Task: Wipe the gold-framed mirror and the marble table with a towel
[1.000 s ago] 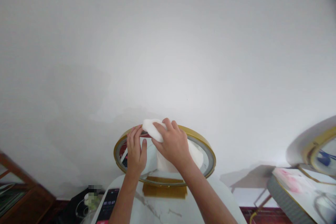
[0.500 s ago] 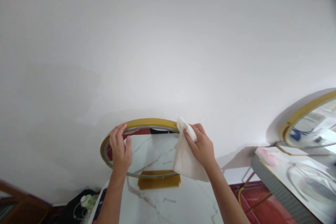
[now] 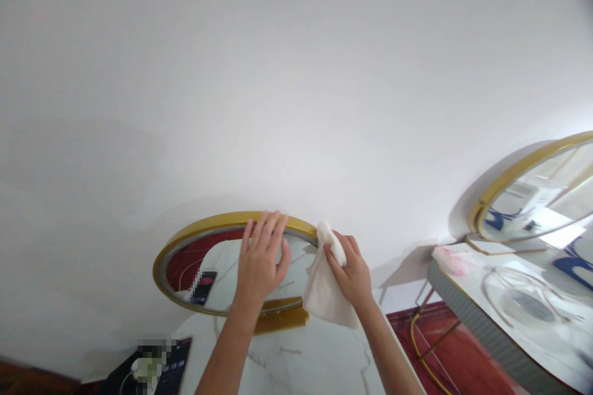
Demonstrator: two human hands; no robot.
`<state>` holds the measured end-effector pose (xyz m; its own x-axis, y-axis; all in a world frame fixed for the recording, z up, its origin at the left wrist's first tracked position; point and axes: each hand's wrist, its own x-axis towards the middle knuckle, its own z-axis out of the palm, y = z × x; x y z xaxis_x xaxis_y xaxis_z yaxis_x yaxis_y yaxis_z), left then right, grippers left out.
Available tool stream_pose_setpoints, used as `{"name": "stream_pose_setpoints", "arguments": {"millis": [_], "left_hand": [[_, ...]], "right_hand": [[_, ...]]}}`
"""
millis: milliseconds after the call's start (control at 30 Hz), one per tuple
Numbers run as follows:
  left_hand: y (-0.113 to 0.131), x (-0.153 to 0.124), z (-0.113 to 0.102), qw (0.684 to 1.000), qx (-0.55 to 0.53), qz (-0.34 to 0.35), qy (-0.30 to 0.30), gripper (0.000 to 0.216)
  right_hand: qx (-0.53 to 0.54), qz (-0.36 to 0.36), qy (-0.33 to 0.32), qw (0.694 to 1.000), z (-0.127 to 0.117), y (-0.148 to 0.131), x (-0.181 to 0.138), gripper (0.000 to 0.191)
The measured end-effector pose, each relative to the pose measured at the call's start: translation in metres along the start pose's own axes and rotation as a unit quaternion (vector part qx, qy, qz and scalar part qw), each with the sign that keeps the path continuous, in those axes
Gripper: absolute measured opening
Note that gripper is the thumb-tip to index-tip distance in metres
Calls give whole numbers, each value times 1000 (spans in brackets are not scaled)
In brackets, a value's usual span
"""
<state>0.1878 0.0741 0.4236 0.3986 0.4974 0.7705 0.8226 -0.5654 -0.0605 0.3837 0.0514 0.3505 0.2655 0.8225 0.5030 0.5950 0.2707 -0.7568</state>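
Mirror (image 3: 220, 271) lies crosswise; right hand (image 3: 353, 271) grips cloth (image 3: 323, 293) at its right rim, left hand (image 3: 259, 262) rests unclenched on top.

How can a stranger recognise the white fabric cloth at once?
Find the nearest white, grey-veined tabletop, then the gold-framed rounded mirror over it. At its right edge, the bare right hand grips the white fabric cloth: pale and limp, unlike the rigid gold rim beside it.
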Motion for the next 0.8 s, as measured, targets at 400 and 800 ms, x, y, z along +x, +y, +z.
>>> {"name": "stream_pose_setpoints", "arguments": {"millis": [400, 800], "left_hand": [[41, -1, 38, 995, -22, 42, -87, 47], [43, -2, 51, 998, -20, 39, -54, 43]], "right_hand": [[40, 28, 5, 999, 11, 49, -18, 31], [8, 32, 1, 999, 1, 52, -27, 35]]}}
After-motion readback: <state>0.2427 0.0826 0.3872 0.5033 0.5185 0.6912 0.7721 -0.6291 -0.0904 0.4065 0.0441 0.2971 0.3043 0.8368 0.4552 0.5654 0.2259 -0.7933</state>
